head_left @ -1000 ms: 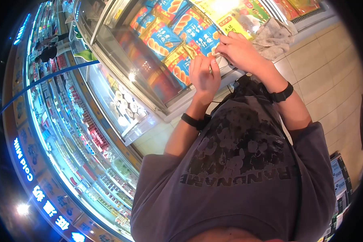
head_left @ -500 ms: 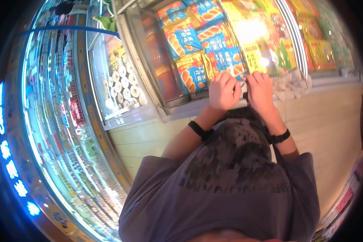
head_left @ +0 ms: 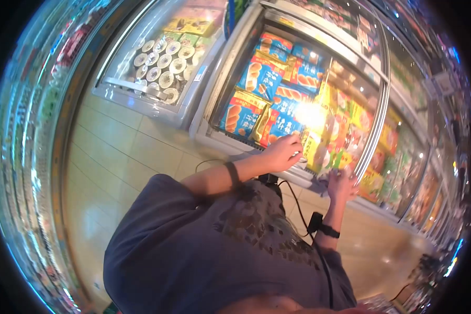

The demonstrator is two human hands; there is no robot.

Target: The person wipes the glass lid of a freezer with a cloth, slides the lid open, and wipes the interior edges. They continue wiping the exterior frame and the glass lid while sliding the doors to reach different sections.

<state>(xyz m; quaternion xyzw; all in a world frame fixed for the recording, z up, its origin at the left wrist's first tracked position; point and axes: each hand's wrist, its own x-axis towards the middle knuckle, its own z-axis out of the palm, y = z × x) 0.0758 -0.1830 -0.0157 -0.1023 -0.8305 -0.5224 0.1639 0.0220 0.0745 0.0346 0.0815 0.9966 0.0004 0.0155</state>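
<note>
My left hand (head_left: 287, 153) is at the front rim of a chest freezer (head_left: 235, 144), its fingers curled in; whatever they hold is too small to make out. To its right my right hand (head_left: 343, 184) reaches over the same rim, fingers apart and slightly blurred. A crumpled greyish cloth (head_left: 322, 184) lies beside and partly beneath it. Behind the hands, inside the freezer, are blue-and-red bags (head_left: 240, 119) with pictures of bread-like rolls and yellow bags (head_left: 314, 152). A bright glare covers some of them.
A second freezer (head_left: 102, 93) with round white-lidded tubs (head_left: 166, 79) stands at the left. Further freezer sections (head_left: 403, 172) run to the right. Tiled floor (head_left: 123, 138) lies in front, shelving (head_left: 29, 152) at far left. A black cable (head_left: 295, 201) hangs by my shirt.
The view has swung to the right. My hands, close together before, are now apart; the right one has moved rightwards to the cloth. The left stays curled at the rim.
</note>
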